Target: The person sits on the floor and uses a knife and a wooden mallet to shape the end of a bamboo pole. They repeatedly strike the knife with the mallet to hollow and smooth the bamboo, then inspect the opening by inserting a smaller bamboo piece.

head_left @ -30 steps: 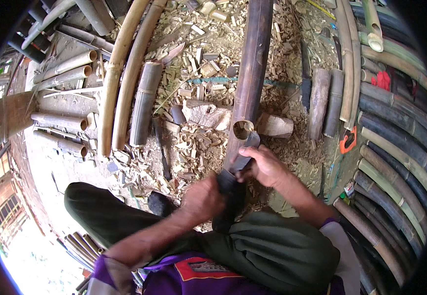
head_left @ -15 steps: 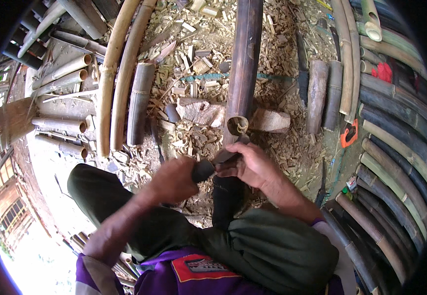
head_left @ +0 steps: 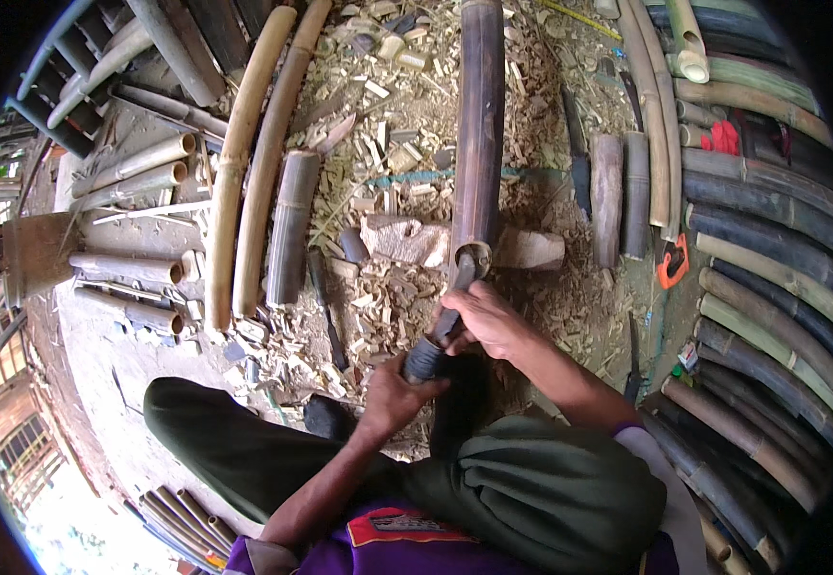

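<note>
A thick dark bamboo pole (head_left: 480, 144) points toward me, its hollow near end resting on a pale, rough-cut wood block (head_left: 405, 241). My left hand (head_left: 397, 393) is wrapped round the dark, ridged handle of a knife (head_left: 424, 360). Higher up, my right hand (head_left: 484, 322) closes on the knife's dark blade, with the thumb lying along it. The tip of the blade reaches the open mouth of the bamboo; how far in it goes I cannot tell. Both hands are above the ground between my bent legs.
Wood chips (head_left: 383, 297) cover the ground. Left lie a dark bamboo piece (head_left: 294, 225), a long blade (head_left: 325, 311) and two pale poles (head_left: 249, 172). Right are short logs (head_left: 607, 196), an orange-handled saw (head_left: 671, 261) and stacked bamboo (head_left: 771, 259).
The knife has swung from lying across the bamboo's end to pointing into its opening. My left hand has moved right and down; my right hand has shifted slightly.
</note>
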Tool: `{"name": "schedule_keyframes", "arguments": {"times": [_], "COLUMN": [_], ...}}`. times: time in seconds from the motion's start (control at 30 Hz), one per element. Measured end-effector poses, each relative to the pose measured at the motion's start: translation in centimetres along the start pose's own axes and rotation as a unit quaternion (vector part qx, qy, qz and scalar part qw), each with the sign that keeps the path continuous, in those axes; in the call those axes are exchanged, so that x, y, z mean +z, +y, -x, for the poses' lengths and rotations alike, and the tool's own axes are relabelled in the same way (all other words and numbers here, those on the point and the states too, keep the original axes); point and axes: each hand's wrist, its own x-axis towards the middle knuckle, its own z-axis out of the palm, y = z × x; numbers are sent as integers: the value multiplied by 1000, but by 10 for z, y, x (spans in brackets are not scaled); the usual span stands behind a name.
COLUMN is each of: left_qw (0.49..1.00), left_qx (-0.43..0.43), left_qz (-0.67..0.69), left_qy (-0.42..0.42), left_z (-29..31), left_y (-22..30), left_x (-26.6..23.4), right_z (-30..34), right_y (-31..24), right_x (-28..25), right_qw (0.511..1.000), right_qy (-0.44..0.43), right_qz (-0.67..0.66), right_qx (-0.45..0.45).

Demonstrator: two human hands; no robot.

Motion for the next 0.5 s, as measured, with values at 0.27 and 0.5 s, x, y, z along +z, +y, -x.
{"name": "schedule_keyframes", "arguments": {"times": [0.27,0.5], "left_qw": [936,803], "left_qx": [33,308], "left_qz": [-346,-489], "left_qy": [53,144], "left_z": [-9,0], "left_y": [154,147], "left_x": [-97,-77], "right_z": [-2,11], "right_y": [-20,5], "right_x": [7,12], "right_qw": [932,858], "right_qy": [-101,-139], "right_qz": [-334,-487], "right_qx": [-99,-82]}}
